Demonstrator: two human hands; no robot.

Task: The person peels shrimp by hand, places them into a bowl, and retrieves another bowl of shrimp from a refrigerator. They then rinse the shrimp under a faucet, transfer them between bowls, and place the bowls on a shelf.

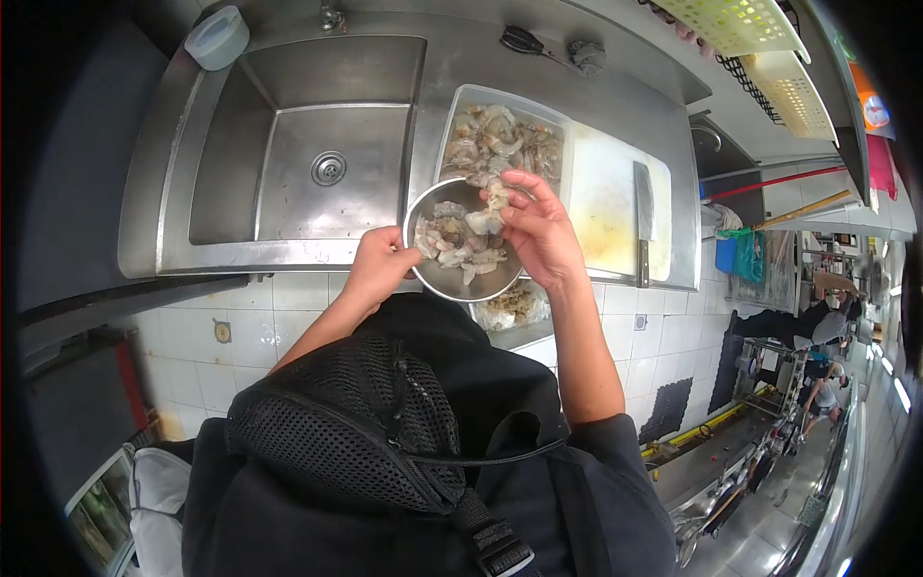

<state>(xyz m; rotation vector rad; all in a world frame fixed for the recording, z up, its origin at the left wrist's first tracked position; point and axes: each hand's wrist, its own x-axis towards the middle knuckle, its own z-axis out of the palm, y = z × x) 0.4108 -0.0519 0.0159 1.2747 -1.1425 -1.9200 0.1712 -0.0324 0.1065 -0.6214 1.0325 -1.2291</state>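
My left hand point(378, 264) is closed on the left rim of a round metal bowl point(490, 286), tilted a little in front of my body. Several raw shrimp point(452, 245) lie inside the bowl. Over the bowl's right side, my right hand point(540, 226) pinches a greyish raw shrimp point(497, 197) between thumb and fingers. Just behind the bowl, a white rectangular tub point(567, 159) holds a heap of greyish shrimp point(500, 139). Partly hidden below the bowl is a bag or tray with pale brownish bits point(510, 306).
A steel sink point(332, 125) with a drain lies to the left, a white plastic container point(217, 38) on its back corner. Right of the tub are a stained white cutting board point(606, 212) and a knife point(644, 221). A black-handled tool point(524, 40) lies behind. People stand far right.
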